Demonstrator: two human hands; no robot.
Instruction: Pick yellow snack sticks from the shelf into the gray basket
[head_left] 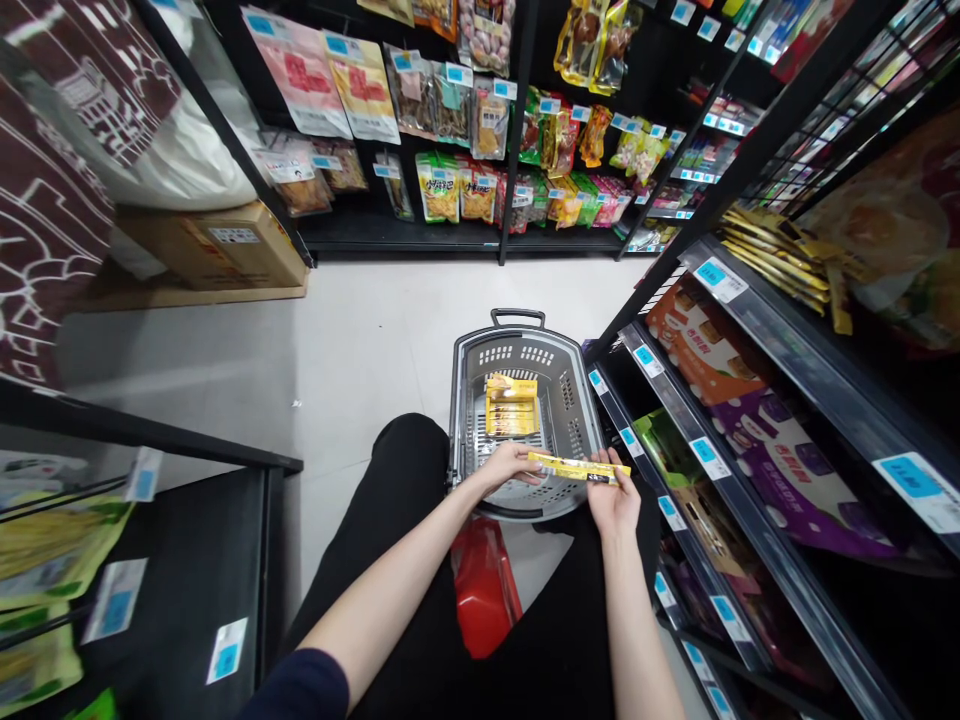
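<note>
Near the lower middle of the frame, two bare hands hold one long, flat yellow packet [579,468] level above the near rim of one grey plastic basket [469,370]. At the packet's left end the left hand [510,465] has its fingers closed on it; the right hand [613,497] grips the right end, thumb on top, so both hands are clamped on that single packet. It sits just over the basket's front edge, slightly tilted down to the right.

Inside the basket, toward its middle, lies one small stack of yellow packets [511,404]; how many are in the stack cannot be told. The basket stands on the pale floor, its single handle [517,316] at the far side. One red object [484,585] shows between the dark trouser legs at lower centre.

To the right, shelves [787,330] carry one orange box [701,345], purple boxes and a fanned pile of yellow packets in the upper right.
</note>
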